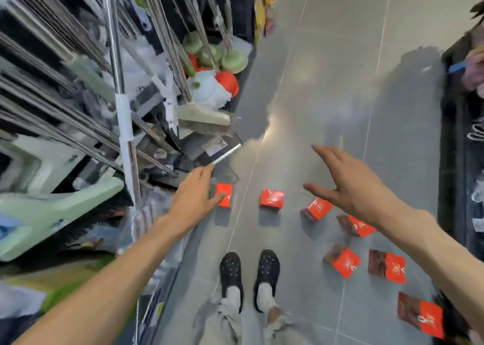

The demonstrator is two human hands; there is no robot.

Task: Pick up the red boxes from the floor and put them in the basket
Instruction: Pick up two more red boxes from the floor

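Seven red boxes (271,198) flat on floor (327,95), axes mixed; left hand (195,194) loosely spread, right hand (348,184) spread wide; open tile beyond shoes (248,274).

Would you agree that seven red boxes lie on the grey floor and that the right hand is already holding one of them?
Not quite: the head view shows the right hand open and empty above the seven red boxes on the grey floor; it holds none.

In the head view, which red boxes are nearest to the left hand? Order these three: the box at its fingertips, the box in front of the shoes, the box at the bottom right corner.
1. Box at the fingertips of the left hand, overlapped by them.
2. Box in front of the shoes, to the right of the first.
3. Bottom right corner box, far right, beneath the right forearm.
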